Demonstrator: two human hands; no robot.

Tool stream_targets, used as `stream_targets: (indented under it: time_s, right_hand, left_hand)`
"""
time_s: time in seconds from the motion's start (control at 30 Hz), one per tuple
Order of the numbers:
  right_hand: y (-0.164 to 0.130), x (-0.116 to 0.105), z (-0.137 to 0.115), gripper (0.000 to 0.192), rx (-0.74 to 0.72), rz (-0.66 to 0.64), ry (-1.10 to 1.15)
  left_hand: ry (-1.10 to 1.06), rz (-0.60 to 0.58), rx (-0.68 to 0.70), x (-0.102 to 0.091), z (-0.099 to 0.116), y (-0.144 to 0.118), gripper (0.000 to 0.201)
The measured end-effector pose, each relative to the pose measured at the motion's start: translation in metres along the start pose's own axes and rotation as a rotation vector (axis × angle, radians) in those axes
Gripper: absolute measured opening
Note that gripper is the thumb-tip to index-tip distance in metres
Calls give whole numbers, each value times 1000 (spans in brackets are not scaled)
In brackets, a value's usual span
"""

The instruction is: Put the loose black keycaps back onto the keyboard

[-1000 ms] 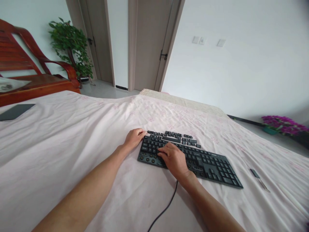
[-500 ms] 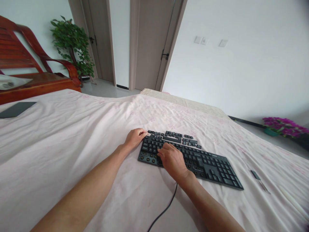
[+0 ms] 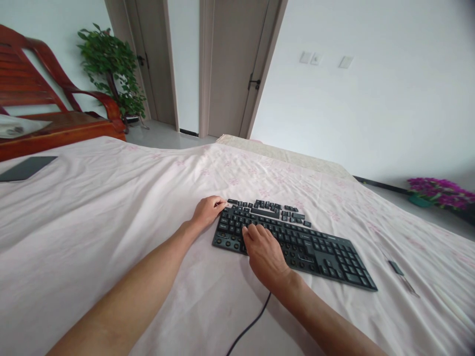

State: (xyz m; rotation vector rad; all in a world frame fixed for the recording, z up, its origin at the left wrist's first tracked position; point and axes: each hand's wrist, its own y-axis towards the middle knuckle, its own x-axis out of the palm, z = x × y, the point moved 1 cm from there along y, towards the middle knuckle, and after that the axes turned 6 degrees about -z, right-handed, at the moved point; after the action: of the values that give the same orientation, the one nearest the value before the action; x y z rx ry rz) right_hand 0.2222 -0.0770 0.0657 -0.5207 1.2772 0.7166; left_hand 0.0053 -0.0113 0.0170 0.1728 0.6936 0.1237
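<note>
A black computer keyboard lies on the pale sheet, several key sockets bare along its near side. At its far left corner is my left hand, fingers closed together with the tips against the keyboard's edge. My right hand lies over the left-middle keys, fingers curled down and pressed together. Whatever may be under its fingertips is hidden. Loose keycaps sit in a group just beyond the keyboard, with a long space bar keycap among them.
A small tool with a dark handle and metal wires rests to the right of the keyboard. The keyboard's cable runs toward me. A dark flat object lies at far left, near a wooden chair.
My right hand has shifted slightly over the same keys, its fingers a little more drawn together and turned. My left hand stays at the corner. The view has moved a touch.
</note>
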Motion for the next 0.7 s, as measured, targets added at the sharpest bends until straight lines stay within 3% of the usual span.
stream_targets:
  time_s: [0.2,0.3,0.4,0.53,0.6,0.7]
  right_hand:
    - [0,-1,-7,25,-16,-50,-15]
    - [0,-4,5,30,-10,-43,90]
    - [3,-8,36,37,33,47,327]
    - [17,-7,92,35,222,205,548]
    - [28,-3,115,28,340,179,561]
    - [45,3,135,24,368,109,557]
  left_hand:
    - [2,2,8,0,1,0,30]
    - [3,2,-5,-1,4,-1,30]
    - [-28,17,-29,-2,5,-2,32]
    - [-136,33,-61,-3,6,-2,35]
    - [-186,36,-76,-2,5,-2,35]
    - [-234,40,-89,0,4,-1,36]
